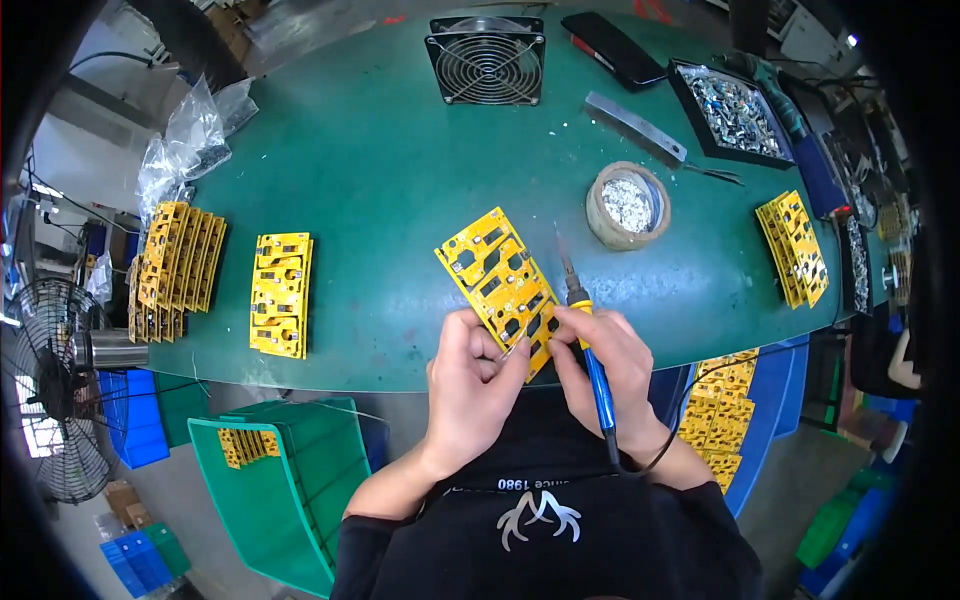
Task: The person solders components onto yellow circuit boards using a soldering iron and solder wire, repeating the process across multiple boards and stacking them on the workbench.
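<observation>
A yellow circuit board panel (497, 262) with cut-out slots is held tilted above the front edge of the table. My left hand (470, 385) is closed at its lower left edge, thumb and forefinger pinched over the board; a thin strand seems to show at their tips, too fine to name. My right hand (612, 365) grips a blue and yellow soldering iron (598, 385), its tip pointing up and away from me, off the board. The fingertips of that hand also touch the board's lower right edge.
On the green table (380, 170) stand a round tub of white bits (603, 222), a black fan (488, 65), a parts tray (735, 115) and a metal bar (635, 128). Stacked yellow boards (180, 262) and another panel (280, 295) lie left, more boards (792, 248) right. A green crate (285, 480) stands below.
</observation>
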